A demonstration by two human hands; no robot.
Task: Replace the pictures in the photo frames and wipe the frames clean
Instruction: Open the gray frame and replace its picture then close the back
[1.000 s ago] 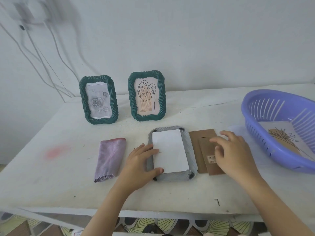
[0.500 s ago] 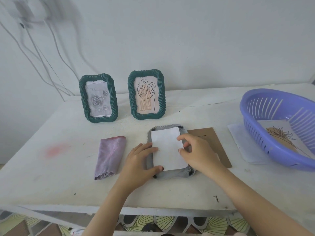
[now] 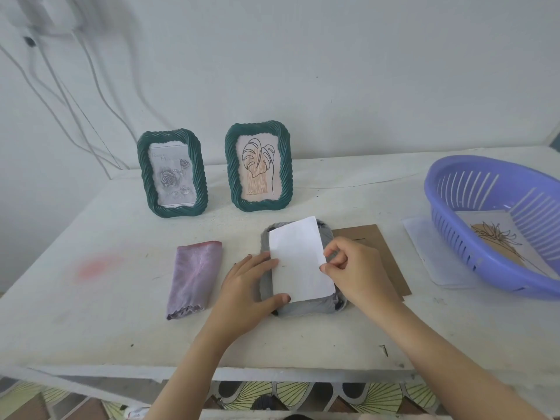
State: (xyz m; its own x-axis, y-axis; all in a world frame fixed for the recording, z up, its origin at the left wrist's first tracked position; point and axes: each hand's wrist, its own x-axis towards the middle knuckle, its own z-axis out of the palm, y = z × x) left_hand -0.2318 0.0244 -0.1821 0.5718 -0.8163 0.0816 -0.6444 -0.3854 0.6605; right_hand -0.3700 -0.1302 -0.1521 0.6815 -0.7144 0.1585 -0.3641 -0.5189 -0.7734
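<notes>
At centre of table [image 3: 91, 313], right hand [image 3: 354, 268] pinches white card [image 3: 298, 259] by its right edge, card lying skewed over face-down grey frame [image 3: 306, 306]; left hand [image 3: 248, 286] lies flat, pressing frame; risk: card creases or seats crooked if pushed in skewed; frame may slide; purple basket [image 3: 448, 231] holds one plant print [image 3: 497, 241].

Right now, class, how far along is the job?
Done: the backing board lies off beside the grey frame. In hand: the left hand steadies that frame while the right hand pinches the white card askew on it. Left: a picture waits in the basket and the cloth lies folded, so refilling and wiping remain.
</notes>
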